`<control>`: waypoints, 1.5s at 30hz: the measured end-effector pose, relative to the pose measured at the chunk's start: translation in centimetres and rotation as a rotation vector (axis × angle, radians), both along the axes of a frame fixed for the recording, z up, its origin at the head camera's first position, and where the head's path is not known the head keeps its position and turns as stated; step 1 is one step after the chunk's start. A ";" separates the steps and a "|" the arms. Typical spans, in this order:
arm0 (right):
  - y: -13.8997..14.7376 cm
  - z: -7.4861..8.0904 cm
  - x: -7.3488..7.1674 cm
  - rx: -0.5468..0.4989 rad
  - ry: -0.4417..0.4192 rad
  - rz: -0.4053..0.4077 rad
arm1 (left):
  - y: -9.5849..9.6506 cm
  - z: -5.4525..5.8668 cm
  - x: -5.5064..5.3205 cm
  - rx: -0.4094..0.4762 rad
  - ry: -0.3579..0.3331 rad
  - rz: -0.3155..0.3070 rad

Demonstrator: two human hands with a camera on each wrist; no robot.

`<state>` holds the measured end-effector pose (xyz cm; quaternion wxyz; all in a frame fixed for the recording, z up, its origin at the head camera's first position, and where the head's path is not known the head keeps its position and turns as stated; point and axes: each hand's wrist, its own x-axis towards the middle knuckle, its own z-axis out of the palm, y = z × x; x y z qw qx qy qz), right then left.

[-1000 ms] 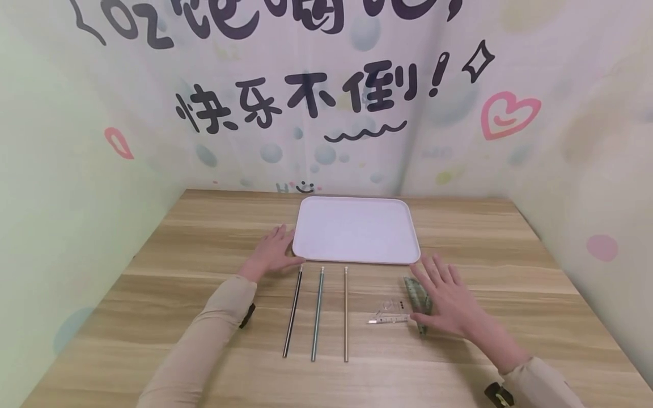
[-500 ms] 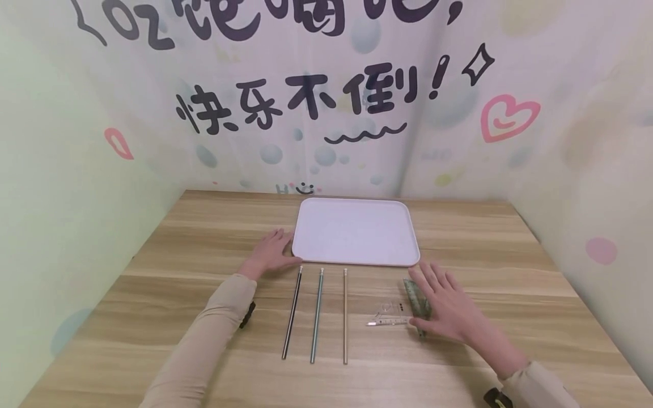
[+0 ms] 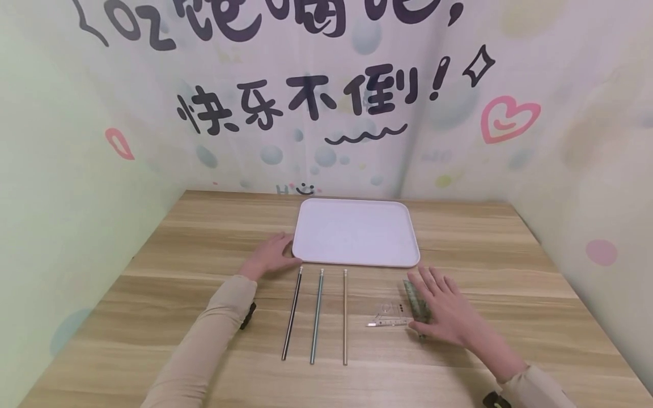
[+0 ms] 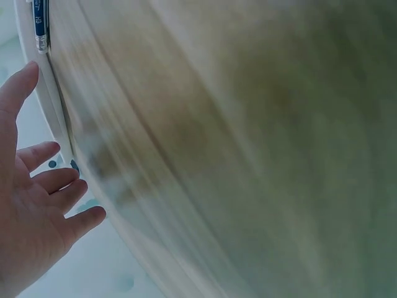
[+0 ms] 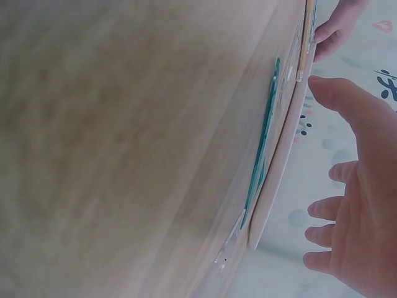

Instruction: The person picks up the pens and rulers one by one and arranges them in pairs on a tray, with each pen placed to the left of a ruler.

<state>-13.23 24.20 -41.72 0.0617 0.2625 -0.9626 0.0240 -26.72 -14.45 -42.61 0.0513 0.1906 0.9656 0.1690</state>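
Observation:
My left hand [image 3: 270,256] reaches to the near left corner of the white tray [image 3: 357,233], fingers extended, thumb at its front edge. In the left wrist view the left hand [image 4: 43,205] has its fingers spread, holding nothing. My right hand [image 3: 449,311] is spread above a green set square [image 3: 416,300], partly covering it; the thumb is beside a clear set square [image 3: 390,315]. The right wrist view shows the right hand [image 5: 360,205] raised over the tabletop, its fingers apart. Between the hands lie a black pencil [image 3: 292,314], a teal pencil [image 3: 317,317] and a gold pencil [image 3: 345,317].
The wooden table [image 3: 204,226] meets a printed wall cloth [image 3: 306,153] behind the tray. Pale walls stand at both sides. The pencils lie side by side, eraser ends toward the tray, and the set squares are to their right.
Both hands have drawn back slightly toward the near side, the right a little more and lower over the green set square. The pencils, set squares and tray stay in place.

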 end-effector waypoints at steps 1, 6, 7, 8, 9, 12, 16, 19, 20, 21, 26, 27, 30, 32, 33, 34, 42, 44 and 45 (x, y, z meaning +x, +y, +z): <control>0.0 0.0 0.0 0.000 0.001 0.001 | 0.0 0.0 0.0 0.005 -0.001 0.000; -0.1 -0.1 0.0 0.008 0.018 0.008 | 0.1 -0.2 0.0 0.017 0.010 -0.013; -0.1 0.0 0.0 0.009 0.021 0.009 | 0.1 -0.3 0.1 0.017 0.011 -0.013; -0.1 -0.1 0.0 0.010 0.025 0.011 | 0.2 -0.3 0.1 0.020 0.013 -0.012; -0.1 -0.1 0.0 0.008 0.034 0.014 | 0.2 -0.3 0.1 0.024 0.012 -0.011; -0.1 -0.2 0.0 0.001 0.048 0.022 | 0.3 -0.3 0.2 0.034 0.006 -0.006; -0.2 -0.3 0.0 -0.013 0.075 0.031 | 0.3 -0.2 0.4 0.040 0.021 -0.019; -0.3 -0.3 0.1 -0.021 0.084 0.036 | 0.3 -0.2 0.6 0.052 0.034 -0.032; -0.3 -0.3 0.1 -0.023 0.082 0.037 | 0.3 -0.2 0.6 0.055 0.037 -0.035; -0.3 -0.3 0.1 -0.023 0.077 0.034 | 0.3 -0.1 0.6 0.059 0.037 -0.036; -0.5 -0.2 0.1 -0.010 0.040 0.014 | 0.2 -0.2 0.6 0.059 0.051 -0.039; -0.5 -0.2 0.1 -0.006 0.031 0.009 | 0.1 -0.2 0.6 0.056 0.056 -0.043; -0.6 -0.2 0.1 -0.005 0.009 0.001 | 0.1 -0.3 0.6 0.059 0.057 -0.045; -0.7 -0.2 0.1 -0.009 0.001 0.002 | 0.0 -0.3 0.6 0.066 0.058 -0.051; -0.7 -0.2 0.1 -0.012 0.001 0.004 | 0.0 -0.3 0.6 0.070 0.056 -0.050; -0.8 -0.2 0.1 -0.014 0.001 0.006 | 0.0 -0.4 0.6 0.076 0.054 -0.051; -0.9 -0.1 0.1 -0.017 0.003 0.012 | -0.1 -0.5 0.4 0.102 0.041 -0.043; -0.9 -0.1 0.1 -0.020 0.008 0.014 | -0.1 -0.6 0.3 0.099 0.040 -0.040; -0.9 0.0 0.1 -0.021 0.012 0.016 | -0.1 -0.6 0.2 0.096 0.037 -0.036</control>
